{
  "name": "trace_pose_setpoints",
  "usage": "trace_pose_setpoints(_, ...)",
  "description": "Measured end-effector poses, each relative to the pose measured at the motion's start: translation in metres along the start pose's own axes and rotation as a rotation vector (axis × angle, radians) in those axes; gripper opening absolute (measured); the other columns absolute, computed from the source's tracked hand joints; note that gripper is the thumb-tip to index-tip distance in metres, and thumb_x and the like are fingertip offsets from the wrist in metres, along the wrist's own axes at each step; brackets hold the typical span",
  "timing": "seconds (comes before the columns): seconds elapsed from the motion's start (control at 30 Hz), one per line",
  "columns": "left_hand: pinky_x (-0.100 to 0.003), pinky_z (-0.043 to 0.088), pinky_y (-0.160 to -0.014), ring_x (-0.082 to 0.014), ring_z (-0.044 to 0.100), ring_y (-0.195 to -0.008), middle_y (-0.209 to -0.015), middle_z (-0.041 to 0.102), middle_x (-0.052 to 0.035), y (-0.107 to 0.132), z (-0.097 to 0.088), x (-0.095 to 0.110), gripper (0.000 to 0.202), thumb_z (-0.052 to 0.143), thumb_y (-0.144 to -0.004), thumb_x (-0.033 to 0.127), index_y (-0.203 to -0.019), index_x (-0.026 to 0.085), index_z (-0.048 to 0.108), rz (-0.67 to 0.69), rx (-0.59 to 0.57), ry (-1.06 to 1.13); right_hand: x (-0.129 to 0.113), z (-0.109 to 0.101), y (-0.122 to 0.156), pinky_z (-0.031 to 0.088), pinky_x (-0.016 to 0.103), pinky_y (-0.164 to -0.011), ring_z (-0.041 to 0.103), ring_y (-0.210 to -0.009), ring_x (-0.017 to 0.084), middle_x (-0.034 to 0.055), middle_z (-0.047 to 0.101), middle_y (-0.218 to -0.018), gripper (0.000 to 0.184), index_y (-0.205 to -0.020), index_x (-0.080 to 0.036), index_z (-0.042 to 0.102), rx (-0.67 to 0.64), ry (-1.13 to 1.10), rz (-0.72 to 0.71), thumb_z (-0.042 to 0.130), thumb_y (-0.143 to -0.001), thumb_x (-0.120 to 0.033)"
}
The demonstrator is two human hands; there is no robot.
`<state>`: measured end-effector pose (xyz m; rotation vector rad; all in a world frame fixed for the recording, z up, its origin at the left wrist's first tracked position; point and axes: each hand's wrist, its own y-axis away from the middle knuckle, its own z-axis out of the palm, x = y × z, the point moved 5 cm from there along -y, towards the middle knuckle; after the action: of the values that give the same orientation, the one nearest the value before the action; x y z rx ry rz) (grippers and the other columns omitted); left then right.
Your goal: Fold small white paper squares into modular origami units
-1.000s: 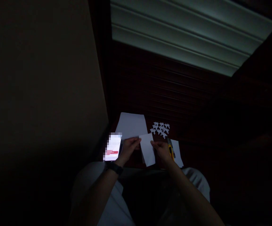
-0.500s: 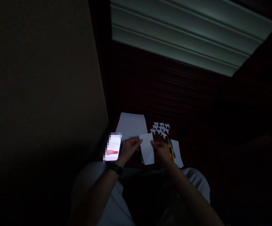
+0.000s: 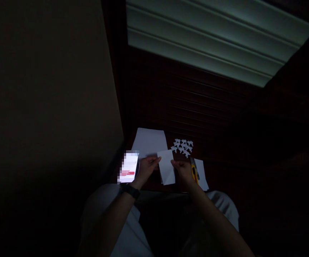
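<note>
In a very dark room, both my hands hold one small white sheet of paper (image 3: 166,167) above a dark wooden table. My left hand (image 3: 147,169) pinches its left edge, fingers closed. My right hand (image 3: 182,170) pinches its right edge near the top. A dark watch sits on my left wrist. The sheet hangs upright between the hands, its lower corner pointing down.
A lit phone screen (image 3: 129,167) lies left of my left hand. A larger white sheet (image 3: 149,142) lies behind it. Several small folded paper pieces (image 3: 182,147) are clustered at the back right. A yellow utility knife (image 3: 194,170) rests on another paper (image 3: 202,175) at right. A wall (image 3: 50,89) stands left.
The small sheet looks slightly shorter at its lower end and has shifted a little; both hands stay almost where they were.
</note>
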<state>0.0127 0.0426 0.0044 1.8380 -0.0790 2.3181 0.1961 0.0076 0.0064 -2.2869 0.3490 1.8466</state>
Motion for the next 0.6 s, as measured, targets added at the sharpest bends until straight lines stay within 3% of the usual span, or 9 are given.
trace_pose_setpoints(0.43,-0.038,0.056,-0.065,-0.0242,0.067,-0.071,-0.081,0.070,-0.0122,-0.0060,-0.0049,-0.0074,0.036,0.067,-0.067,0.044,-0.079,0.011,0.066,0.040,0.032,-0.020,0.0031,0.0020,0.0009,0.034,0.023,-0.045,0.044,-0.047,0.011,0.0020,0.056,-0.049,0.041,-0.054,-0.010,0.065,-0.029,-0.011,0.019,0.066,-0.061,-0.051)
trace_pose_setpoints(0.6,-0.037,0.055,-0.067,-0.0230,0.067,-0.071,-0.084,0.070,-0.0117,-0.0046,-0.0037,-0.0055,0.038,0.066,-0.068,0.046,-0.083,0.011,0.067,0.017,-0.001,0.005,-0.0011,-0.0023,0.0003,0.030,0.022,-0.043,0.040,-0.044,0.009,-0.0009,0.051,-0.046,0.040,-0.051,-0.012,0.063,0.024,0.046,-0.018,0.065,-0.062,-0.050)
